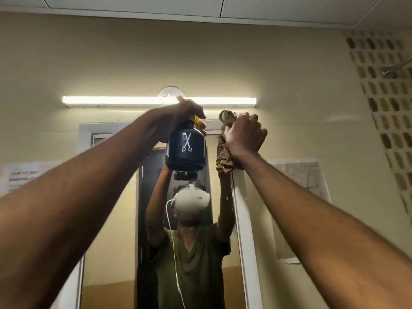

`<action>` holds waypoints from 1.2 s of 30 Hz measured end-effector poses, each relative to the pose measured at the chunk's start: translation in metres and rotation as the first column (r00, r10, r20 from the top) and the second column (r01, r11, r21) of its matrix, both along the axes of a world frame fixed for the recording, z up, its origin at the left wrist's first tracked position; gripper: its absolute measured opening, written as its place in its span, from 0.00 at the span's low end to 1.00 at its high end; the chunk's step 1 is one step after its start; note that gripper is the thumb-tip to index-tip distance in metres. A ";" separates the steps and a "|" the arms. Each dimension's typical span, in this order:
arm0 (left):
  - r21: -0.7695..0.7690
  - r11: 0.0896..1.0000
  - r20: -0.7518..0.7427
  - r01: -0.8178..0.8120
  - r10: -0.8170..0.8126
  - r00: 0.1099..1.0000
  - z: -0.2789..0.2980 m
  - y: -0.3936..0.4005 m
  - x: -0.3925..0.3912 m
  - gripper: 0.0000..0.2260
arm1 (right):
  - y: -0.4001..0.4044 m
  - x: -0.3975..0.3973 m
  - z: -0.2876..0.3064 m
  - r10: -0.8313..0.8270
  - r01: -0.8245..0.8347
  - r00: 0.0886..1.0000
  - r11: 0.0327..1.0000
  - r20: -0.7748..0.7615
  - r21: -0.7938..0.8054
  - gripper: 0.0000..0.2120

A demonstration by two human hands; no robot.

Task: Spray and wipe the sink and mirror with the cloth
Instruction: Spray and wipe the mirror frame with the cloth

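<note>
My left hand (189,112) grips the yellow head of the dark spray bottle (185,150), raised to the top edge of the mirror (111,219). My right hand (243,139) is bunched round the patterned cloth (225,161), pressing it near the mirror's upper right corner by the white frame (243,208). The sink is out of sight below. With both arms stretched overhead, the bottle could slip if my grip loosens (wet fingers would do it), or spray could drift onto the tube light (156,101) just above. The bottle carries a white scissors emblem; the paper notice (22,175) on the left wall is too blurred to read.
</note>
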State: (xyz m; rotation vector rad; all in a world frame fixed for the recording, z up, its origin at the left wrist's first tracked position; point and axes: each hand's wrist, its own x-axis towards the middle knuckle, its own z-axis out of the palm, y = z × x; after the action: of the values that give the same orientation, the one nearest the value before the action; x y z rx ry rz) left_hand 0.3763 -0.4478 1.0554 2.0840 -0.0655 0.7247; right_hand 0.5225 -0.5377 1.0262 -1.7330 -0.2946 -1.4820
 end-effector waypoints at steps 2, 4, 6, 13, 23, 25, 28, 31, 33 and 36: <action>0.065 0.997 0.011 -0.034 0.033 0.999 -0.001 -0.002 0.001 0.15 | 0.003 -0.004 0.001 0.002 -0.002 1.000 1.000 0.003 -0.003 0.12; 0.058 0.996 0.054 -0.073 0.070 0.996 -0.006 0.002 -0.003 0.14 | 0.008 -0.007 -0.002 0.002 -0.001 1.000 0.999 0.019 -0.036 0.12; 0.004 0.997 0.044 -0.075 0.075 0.996 -0.004 0.017 -0.007 0.19 | 0.016 -0.010 -0.005 0.015 -0.012 0.999 0.997 0.042 -0.076 0.14; -0.056 0.987 0.061 -0.150 0.154 0.986 -0.006 0.078 -0.051 0.19 | 0.053 -0.038 -0.005 0.002 0.015 0.996 0.985 0.094 -0.174 0.15; -0.158 0.957 0.056 -0.243 0.255 0.965 -0.017 0.155 -0.093 0.17 | 0.166 -0.102 0.001 0.137 -0.072 0.975 0.939 0.173 -0.336 0.18; -0.171 0.958 0.079 -0.231 0.247 0.966 -0.018 0.165 -0.101 0.11 | 0.191 -0.119 0.005 0.171 -0.090 0.967 0.921 0.187 -0.378 0.16; -0.159 0.963 0.137 -0.217 0.239 0.961 -0.018 0.185 -0.118 0.07 | 0.226 -0.144 0.007 0.227 -0.116 0.952 0.889 0.207 -0.444 0.12; -0.195 0.955 0.148 -0.222 0.253 0.956 -0.018 0.209 -0.139 0.08 | 0.249 -0.161 0.005 0.220 -0.046 0.931 0.863 0.292 -0.502 0.11; -0.197 0.948 0.130 -0.250 0.278 0.952 -0.021 0.221 -0.151 0.10 | 0.255 -0.168 0.008 0.259 -0.033 0.911 0.822 0.322 -0.569 0.12; -0.171 0.946 0.140 -0.275 0.299 0.944 -0.025 0.224 -0.158 0.10 | 0.244 -0.168 0.017 0.419 -0.242 0.887 0.779 0.193 -0.578 0.09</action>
State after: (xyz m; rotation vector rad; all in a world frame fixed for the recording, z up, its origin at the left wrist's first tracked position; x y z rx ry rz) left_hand 0.2181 -0.2240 1.0305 1.9063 0.2020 1.0461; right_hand 0.3541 -0.2933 1.0428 -1.7244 -1.2390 -1.4792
